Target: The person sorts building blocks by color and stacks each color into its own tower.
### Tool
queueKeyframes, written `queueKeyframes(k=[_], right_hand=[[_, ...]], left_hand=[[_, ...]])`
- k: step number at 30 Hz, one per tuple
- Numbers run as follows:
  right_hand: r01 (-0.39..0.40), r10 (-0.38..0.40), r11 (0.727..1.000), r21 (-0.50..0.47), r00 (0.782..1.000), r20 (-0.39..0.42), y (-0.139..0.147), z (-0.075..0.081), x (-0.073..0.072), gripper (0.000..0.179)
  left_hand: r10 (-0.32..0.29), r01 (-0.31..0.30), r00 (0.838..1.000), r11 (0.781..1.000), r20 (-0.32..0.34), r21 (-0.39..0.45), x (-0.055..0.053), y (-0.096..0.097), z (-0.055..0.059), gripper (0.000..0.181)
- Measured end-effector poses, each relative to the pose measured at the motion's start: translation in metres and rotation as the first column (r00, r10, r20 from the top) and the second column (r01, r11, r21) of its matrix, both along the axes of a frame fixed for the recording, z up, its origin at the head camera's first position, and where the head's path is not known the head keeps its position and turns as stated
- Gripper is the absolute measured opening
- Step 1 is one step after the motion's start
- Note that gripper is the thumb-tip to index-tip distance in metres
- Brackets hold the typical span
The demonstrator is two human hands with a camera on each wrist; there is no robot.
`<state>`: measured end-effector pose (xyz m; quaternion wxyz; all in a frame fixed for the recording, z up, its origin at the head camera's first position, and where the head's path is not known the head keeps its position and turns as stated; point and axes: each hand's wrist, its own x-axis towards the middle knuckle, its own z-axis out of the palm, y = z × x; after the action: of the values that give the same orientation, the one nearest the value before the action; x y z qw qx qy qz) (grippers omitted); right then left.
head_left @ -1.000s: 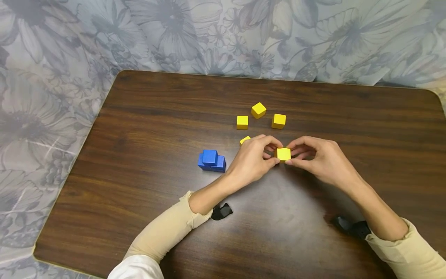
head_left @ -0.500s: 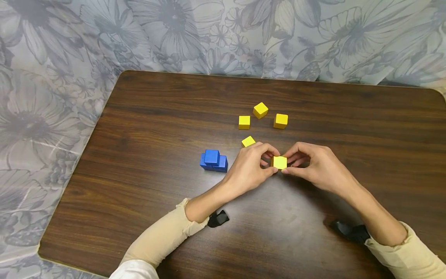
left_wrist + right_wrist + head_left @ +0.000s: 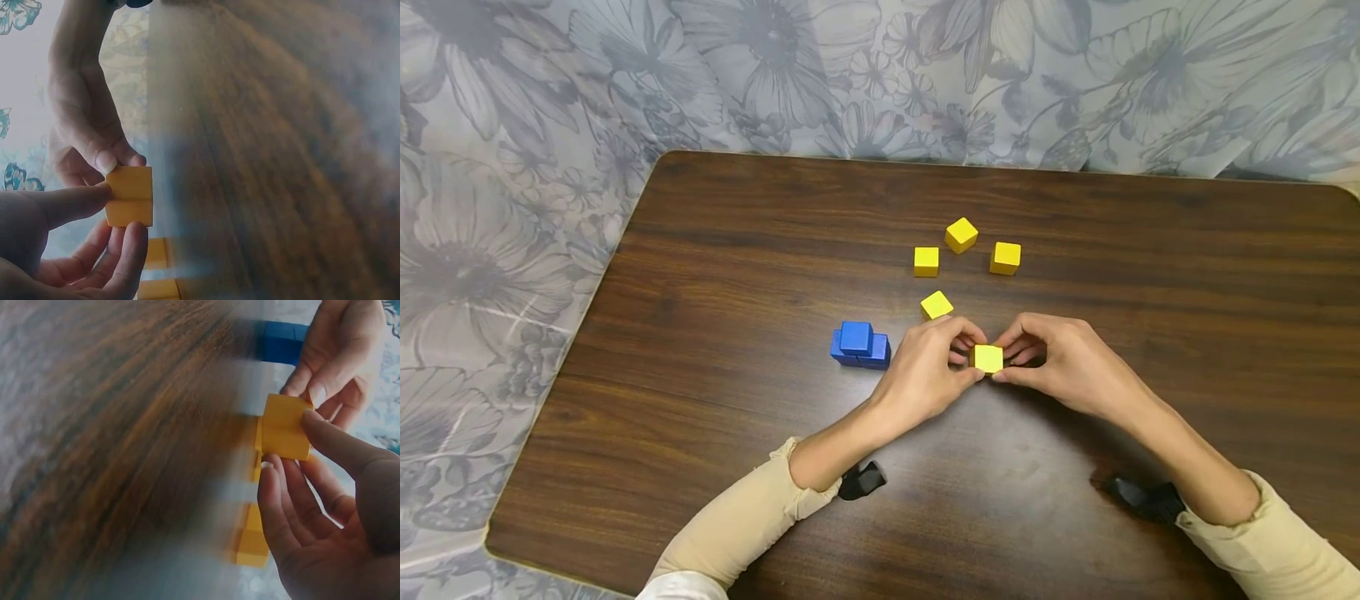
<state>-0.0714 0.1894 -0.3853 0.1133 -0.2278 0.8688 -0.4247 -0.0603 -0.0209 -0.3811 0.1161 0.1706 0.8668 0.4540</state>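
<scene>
Both hands meet at one small yellow block point(image 3: 988, 359) near the middle of the table. Its left side is pinched between the thumb and fingers of my left hand point(image 3: 921, 367), while my right hand point(image 3: 1063, 362) pinches the opposite side. In the left wrist view, two faces of this yellow block point(image 3: 129, 195) show between the fingertips. Whether it touches the tabletop cannot be told. Just beyond my left hand lies another yellow block point(image 3: 936, 305), partly covered by the knuckles.
Farther back lie three loose yellow blocks, at left point(image 3: 927, 262), centre point(image 3: 961, 235) and right point(image 3: 1005, 258). Left of my left hand stands a small blue block stack point(image 3: 856, 338), one block atop two. The brown wooden table point(image 3: 715, 250) meets a floral-patterned covering point(image 3: 775, 75) behind.
Both hands have drawn the pinched yellow block toward the person and slightly left. More of the yellow block beyond the left hand is uncovered. The blue stack stays put.
</scene>
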Motion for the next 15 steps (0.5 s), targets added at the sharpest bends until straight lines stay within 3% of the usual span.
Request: queueKeyframes(k=[7,15], right_hand=[[-0.006,0.007,1.000,0.029,1.000,-0.017,-0.006,-0.002,-0.001,0.025],[-0.015,0.014,0.999,0.041,1.000,0.024,-0.012,-0.006,-0.001,0.025]], left_hand=[[0.018,-0.018,1.000,1.000,0.008,-0.026,0.000,-0.003,-0.002,0.028],[-0.001,0.002,1.000,0.996,0.012,-0.090,0.000,-0.007,-0.003,0.028]])
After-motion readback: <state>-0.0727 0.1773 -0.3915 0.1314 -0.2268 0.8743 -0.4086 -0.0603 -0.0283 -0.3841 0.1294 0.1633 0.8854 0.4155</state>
